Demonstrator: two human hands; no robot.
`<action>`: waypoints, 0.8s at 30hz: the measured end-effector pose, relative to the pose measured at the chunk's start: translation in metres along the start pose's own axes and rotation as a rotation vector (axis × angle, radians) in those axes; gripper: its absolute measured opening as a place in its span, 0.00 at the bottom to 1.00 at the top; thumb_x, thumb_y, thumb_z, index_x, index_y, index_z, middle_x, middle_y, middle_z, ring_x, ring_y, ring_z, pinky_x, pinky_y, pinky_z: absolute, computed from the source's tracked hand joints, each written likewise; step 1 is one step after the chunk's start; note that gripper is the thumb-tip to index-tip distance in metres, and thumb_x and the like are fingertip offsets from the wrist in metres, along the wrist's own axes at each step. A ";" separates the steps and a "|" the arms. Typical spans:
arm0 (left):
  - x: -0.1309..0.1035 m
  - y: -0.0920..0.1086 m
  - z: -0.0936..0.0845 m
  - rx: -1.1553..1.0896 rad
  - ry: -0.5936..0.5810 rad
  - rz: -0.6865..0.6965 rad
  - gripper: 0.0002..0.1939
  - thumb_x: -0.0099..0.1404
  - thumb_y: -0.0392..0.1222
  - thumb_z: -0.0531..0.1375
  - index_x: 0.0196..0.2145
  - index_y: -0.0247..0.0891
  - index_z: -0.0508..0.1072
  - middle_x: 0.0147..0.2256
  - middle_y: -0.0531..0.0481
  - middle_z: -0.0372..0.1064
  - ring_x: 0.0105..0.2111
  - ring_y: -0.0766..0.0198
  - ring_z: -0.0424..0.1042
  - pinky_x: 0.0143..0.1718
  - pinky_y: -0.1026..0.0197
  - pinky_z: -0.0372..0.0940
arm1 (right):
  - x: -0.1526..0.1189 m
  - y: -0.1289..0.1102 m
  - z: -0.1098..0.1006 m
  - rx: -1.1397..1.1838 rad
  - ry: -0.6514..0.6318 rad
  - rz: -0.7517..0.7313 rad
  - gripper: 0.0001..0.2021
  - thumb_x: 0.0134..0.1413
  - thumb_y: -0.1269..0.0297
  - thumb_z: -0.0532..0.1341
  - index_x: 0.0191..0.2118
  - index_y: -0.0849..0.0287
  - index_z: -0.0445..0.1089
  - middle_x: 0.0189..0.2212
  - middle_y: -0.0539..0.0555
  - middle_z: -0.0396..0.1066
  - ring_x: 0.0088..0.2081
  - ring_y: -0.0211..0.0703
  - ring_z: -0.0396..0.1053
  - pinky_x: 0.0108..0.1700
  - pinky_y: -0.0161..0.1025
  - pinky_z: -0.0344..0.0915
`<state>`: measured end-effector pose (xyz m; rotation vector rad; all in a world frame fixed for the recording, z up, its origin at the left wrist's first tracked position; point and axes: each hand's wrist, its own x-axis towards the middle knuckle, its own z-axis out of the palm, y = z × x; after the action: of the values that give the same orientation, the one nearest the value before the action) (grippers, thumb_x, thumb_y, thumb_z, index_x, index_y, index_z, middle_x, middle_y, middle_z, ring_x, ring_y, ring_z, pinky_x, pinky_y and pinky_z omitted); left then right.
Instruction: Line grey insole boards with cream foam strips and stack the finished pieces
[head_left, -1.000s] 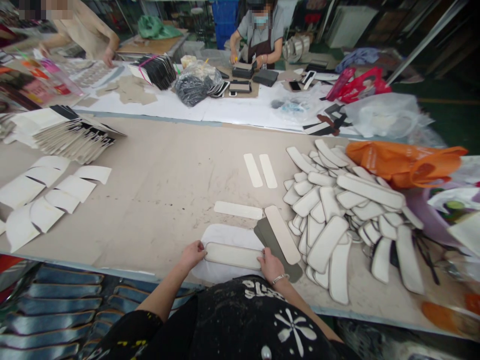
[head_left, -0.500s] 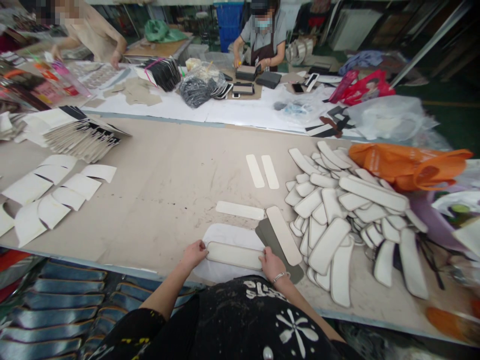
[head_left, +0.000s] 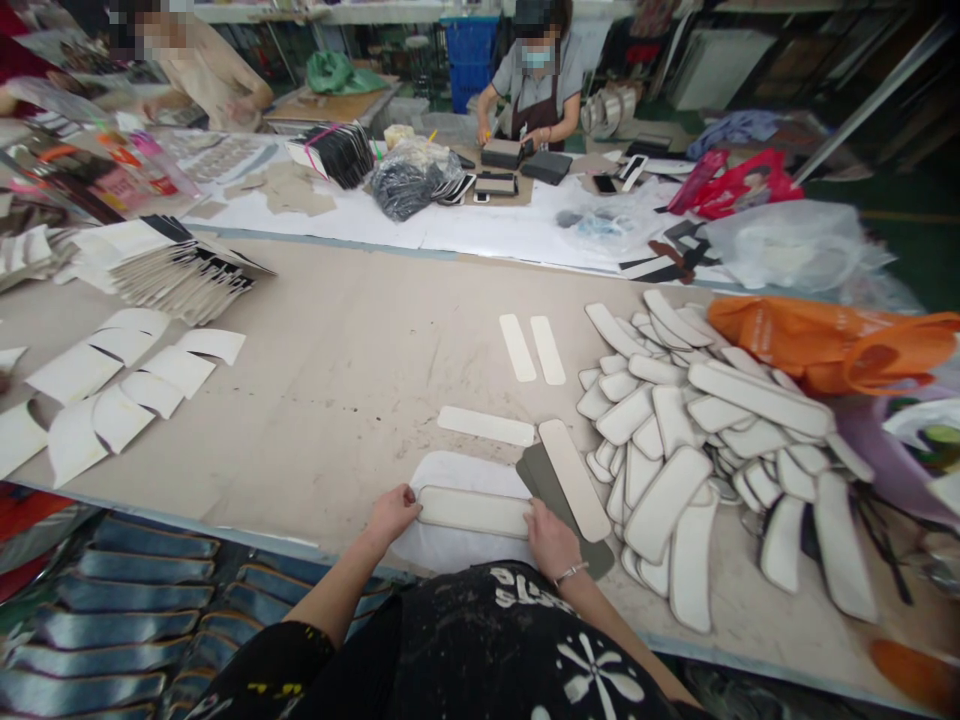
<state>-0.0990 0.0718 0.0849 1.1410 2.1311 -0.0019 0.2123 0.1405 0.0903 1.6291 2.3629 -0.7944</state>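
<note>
Currently, the left hand point(head_left: 394, 512) is closed, its thumb and fingers pinching the left end of the edged strip point(head_left: 474, 511); the right hand point(head_left: 553, 540) similarly grips the right end. The edged strip extends over the white sheet point(head_left: 444, 470) at the near table point(head_left: 322, 370) edge; contact between them cannot be determined. A pile of strips point(head_left: 667, 500) lies rightward.

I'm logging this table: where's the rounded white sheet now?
In the head view, the rounded white sheet lies low near the middle, beneath the pale strip held by the left hand and right hand.
</note>
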 end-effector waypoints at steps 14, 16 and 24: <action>0.004 0.003 -0.001 0.030 -0.023 -0.028 0.05 0.52 0.41 0.56 0.28 0.38 0.66 0.27 0.50 0.71 0.29 0.62 0.69 0.28 0.64 0.56 | 0.036 -0.043 0.035 -0.112 -0.120 -0.996 0.34 0.57 0.47 0.50 0.62 0.62 0.45 0.63 0.58 0.44 0.64 0.48 0.36 0.62 0.50 0.38; 0.004 0.003 0.000 0.031 -0.020 -0.026 0.05 0.52 0.41 0.56 0.28 0.38 0.66 0.26 0.50 0.71 0.29 0.62 0.69 0.27 0.65 0.56 | 0.034 -0.028 0.038 -0.138 -0.074 -0.903 0.35 0.56 0.47 0.51 0.63 0.63 0.44 0.63 0.58 0.42 0.64 0.49 0.36 0.62 0.50 0.38; 0.003 0.000 0.005 0.016 0.046 -0.001 0.06 0.54 0.42 0.57 0.28 0.37 0.68 0.27 0.49 0.70 0.29 0.62 0.69 0.30 0.64 0.58 | 0.020 0.026 0.032 -0.234 0.034 -0.659 0.37 0.54 0.48 0.53 0.63 0.64 0.41 0.64 0.59 0.36 0.64 0.51 0.33 0.62 0.50 0.38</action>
<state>-0.0975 0.0728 0.0792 1.1595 2.1756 0.0069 0.2228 0.1468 0.0461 0.7715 2.9128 -0.5402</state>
